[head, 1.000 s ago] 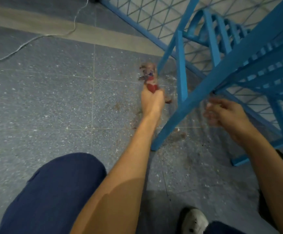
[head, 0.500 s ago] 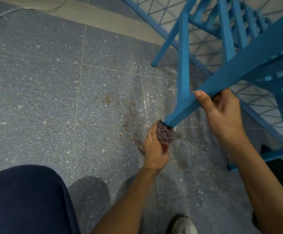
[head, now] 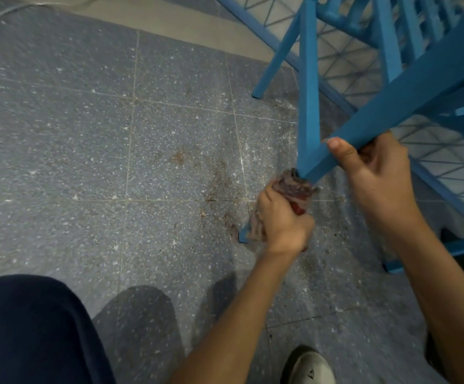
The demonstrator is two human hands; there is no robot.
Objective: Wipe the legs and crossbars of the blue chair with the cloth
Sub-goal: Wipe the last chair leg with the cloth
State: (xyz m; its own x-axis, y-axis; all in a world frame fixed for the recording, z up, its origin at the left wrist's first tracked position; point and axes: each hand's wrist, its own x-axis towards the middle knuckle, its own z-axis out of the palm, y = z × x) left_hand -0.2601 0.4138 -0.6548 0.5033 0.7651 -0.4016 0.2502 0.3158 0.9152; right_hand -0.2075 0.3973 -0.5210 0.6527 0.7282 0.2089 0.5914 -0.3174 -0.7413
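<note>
wiping is under way on one leg of the blue chair [head: 408,79], which fills the upper right of the frame. the left hand [head: 280,220], in the middle of the frame, is closed around the cloth [head: 294,187], and the cloth is wrapped around the lower part of the near leg [head: 369,123]; only the foot of this leg shows below the hand, at the floor [head: 114,162]. the right hand [head: 377,173], a little higher and to the right, grips the same leg above the cloth, thumb on top, and seems to steady the chair.

how much is done i can only judge. the cloth sits low on this leg, so this leg is perhaps near its end, but the paint looks the same blue everywhere and no wiped part can be told from an unwiped one. the thin upright bar [head: 308,92] beside it, the far leg [head: 275,65] at the upper middle, the leg foot at the right edge and all crossbars seem to wait for the cloth.

much is hidden: the seat and back are cut off at the top right, the part of the leg inside the cloth is covered, and the cloth itself is blurred, dark reddish. brown dirt lies on the floor left of the hands. a knee in dark blue and a white shoe [head: 308,367] are at the bottom.
</note>
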